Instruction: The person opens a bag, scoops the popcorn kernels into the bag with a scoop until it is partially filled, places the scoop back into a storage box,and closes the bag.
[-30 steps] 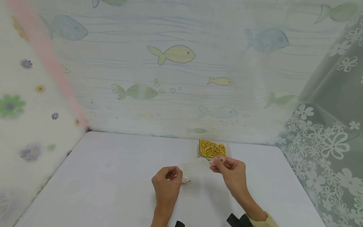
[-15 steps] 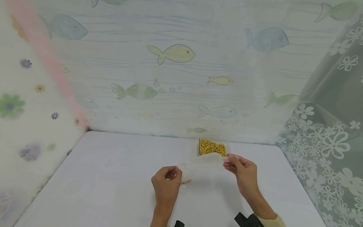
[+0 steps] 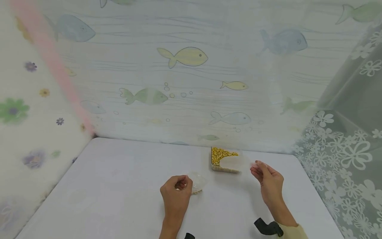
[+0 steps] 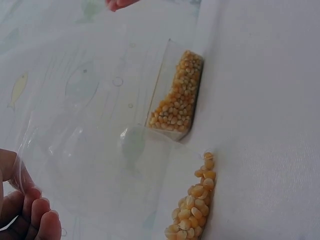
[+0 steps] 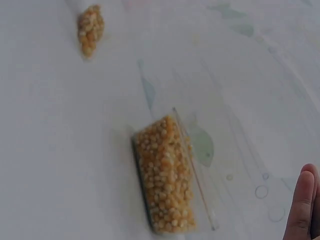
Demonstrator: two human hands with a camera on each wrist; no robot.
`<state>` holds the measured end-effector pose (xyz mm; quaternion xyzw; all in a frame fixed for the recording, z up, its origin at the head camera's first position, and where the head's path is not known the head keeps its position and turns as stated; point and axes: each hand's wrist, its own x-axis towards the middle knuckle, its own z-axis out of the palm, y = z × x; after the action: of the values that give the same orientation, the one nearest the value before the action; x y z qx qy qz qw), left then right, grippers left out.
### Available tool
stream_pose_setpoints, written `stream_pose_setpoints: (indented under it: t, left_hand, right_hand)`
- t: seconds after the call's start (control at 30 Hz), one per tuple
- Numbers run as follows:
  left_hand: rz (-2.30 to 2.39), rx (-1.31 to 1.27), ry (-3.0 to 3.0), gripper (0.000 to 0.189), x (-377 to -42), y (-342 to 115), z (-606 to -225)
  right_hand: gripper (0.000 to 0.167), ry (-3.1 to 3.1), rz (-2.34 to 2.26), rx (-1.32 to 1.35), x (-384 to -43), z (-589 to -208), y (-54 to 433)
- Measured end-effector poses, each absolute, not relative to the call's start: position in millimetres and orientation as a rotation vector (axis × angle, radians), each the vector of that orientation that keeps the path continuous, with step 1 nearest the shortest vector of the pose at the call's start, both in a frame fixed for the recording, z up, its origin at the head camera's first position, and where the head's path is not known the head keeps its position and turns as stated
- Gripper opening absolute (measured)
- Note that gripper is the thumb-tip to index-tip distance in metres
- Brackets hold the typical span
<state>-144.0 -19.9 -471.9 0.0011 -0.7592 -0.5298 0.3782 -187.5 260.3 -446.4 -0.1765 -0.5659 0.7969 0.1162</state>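
My left hand [image 3: 176,193] pinches the edge of a clear plastic bag [image 3: 198,181]. Corn kernels [image 4: 192,210] lie in the bottom of that bag, low by the tabletop. My right hand [image 3: 270,182] pinches the end of a translucent whitish piece [image 3: 232,162] with a rounded edge. It hangs before a clear box [image 3: 225,170] of corn kernels and covers part of it; its kind is unclear. In the right wrist view the box stands mid-frame, with fingers [image 5: 300,200] at the lower right.
The white table [image 3: 125,179] ends at a fish-patterned curtain [image 3: 185,76] at the back. Flowered cloth [image 3: 30,139] hangs on the left, and a grey lace-patterned curtain [image 3: 343,166] on the right. A dark wrist mount [image 3: 267,227] sits by the right sleeve.
My right hand has moved to the right, away from the left hand, and the whitish piece went with it until before the box. The left hand has stayed at the bag.
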Motion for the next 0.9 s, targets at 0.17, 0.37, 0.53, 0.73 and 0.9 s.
stream_pose_setpoints:
  t: [0.17,0.37,0.53,0.73,0.9]
  left_hand:
    - [-1.348,0.0,-1.936,0.015,-144,-20,-472]
    - [-1.355,0.003,-1.951,0.015,-144,-20,-472]
    - [-1.348,-0.013,-1.941,0.016,-144,-20,-471]
    - [-1.374,-0.009,-1.939,0.017,-143,-19,-472]
    - [-1.374,-0.002,-1.94,0.018,-144,-19,-473]
  right_hand:
    - [0.01,-1.601,2.273,-0.539,-201,-456,275]
    - [0.023,-1.716,2.055,-0.494,-215,-467,281]
    - [0.026,-1.855,1.832,-0.346,-226,-475,277]
    - [0.024,-1.91,1.793,-0.252,-234,-480,267]
    - [0.027,-1.961,1.856,-0.343,-239,-482,259]
